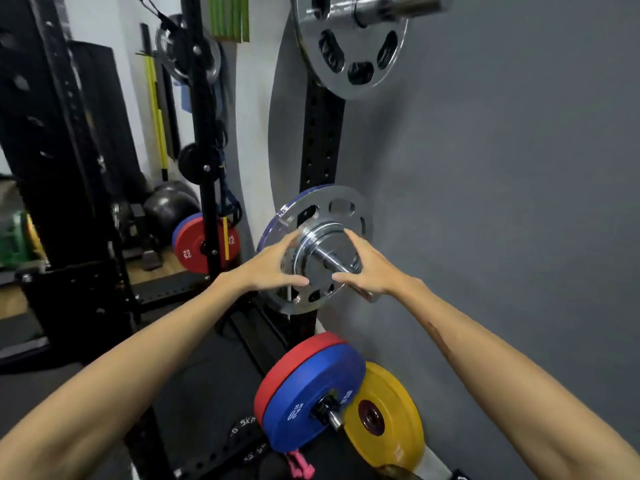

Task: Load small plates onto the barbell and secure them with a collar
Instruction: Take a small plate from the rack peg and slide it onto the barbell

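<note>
A small chrome plate (pixel 323 268) sits on a steel storage peg (pixel 329 261) of the black rack, in front of a larger chrome plate with holes (pixel 341 206). My left hand (pixel 273 268) grips the small plate's left edge and my right hand (pixel 367 268) grips its right edge. The barbell end (pixel 336 424) lies low on the floor, loaded with a blue 20 kg plate (pixel 308 393) and a red plate (pixel 287 368) behind it. A pink collar (pixel 299 465) lies on the floor beside that barbell.
A yellow plate (pixel 384 417) leans on the grey wall (pixel 502 202). Another chrome plate (pixel 349 46) hangs on a higher peg. Black rack uprights (pixel 201 133) stand left, with a red 25 kg plate (pixel 194 247). Black 5 kg plates (pixel 242 434) lie on the floor.
</note>
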